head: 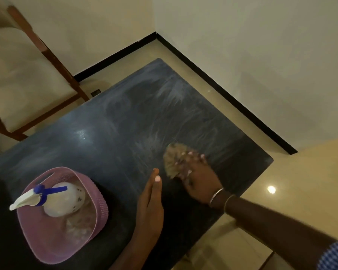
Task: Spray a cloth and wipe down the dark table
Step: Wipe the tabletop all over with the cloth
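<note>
The dark table (109, 137) fills the middle of the view, streaked with pale wipe marks. A crumpled beige cloth (173, 157) lies on it right of centre. My right hand (198, 176) presses on the cloth with fingers spread over it; the hand is blurred. My left hand (150, 199) rests flat on the table just left of it, fingers straight, holding nothing. A white spray bottle (61, 199) with a blue collar lies in a pink basket (100, 203) at the near left of the table.
A wooden chair with cream cushions (23, 88) stands beyond the table's far left corner. Beige floor (291, 188) runs along the right edge of the table. A black skirting (222, 88) lines the white walls behind.
</note>
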